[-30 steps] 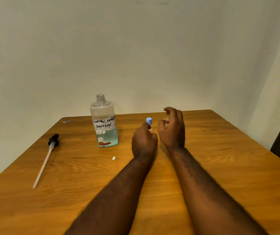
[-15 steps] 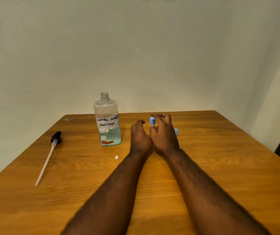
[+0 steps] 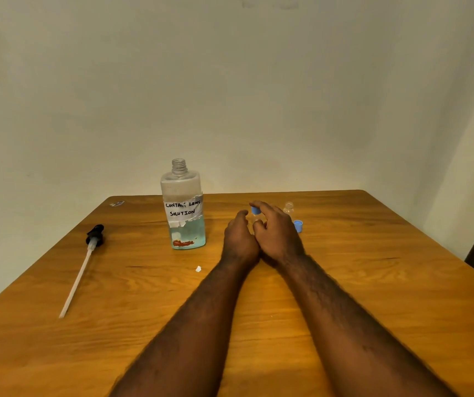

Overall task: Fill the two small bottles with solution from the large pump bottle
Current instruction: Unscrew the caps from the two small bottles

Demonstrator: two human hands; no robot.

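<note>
The large clear bottle point(image 3: 183, 209), labelled "contact lens solution", stands uncapped at the table's back middle, with blue liquid in its lower part. My left hand point(image 3: 240, 239) grips a small clear bottle point(image 3: 256, 220), mostly hidden between my hands. My right hand point(image 3: 277, 232) pinches that bottle's blue cap point(image 3: 255, 210) from above. A second small clear bottle point(image 3: 288, 208) stands uncapped behind my right hand, and its blue cap point(image 3: 298, 226) lies on the table beside it.
The black pump head with its long white tube point(image 3: 82, 265) lies at the left of the wooden table point(image 3: 373, 296). A small white scrap point(image 3: 198, 269) lies in front of the large bottle. A pale wall closes the back.
My right hand came down from a raised, spread pose onto the blue cap. My hands have closed together round the small bottle, and the second bottle and loose cap came into sight.
</note>
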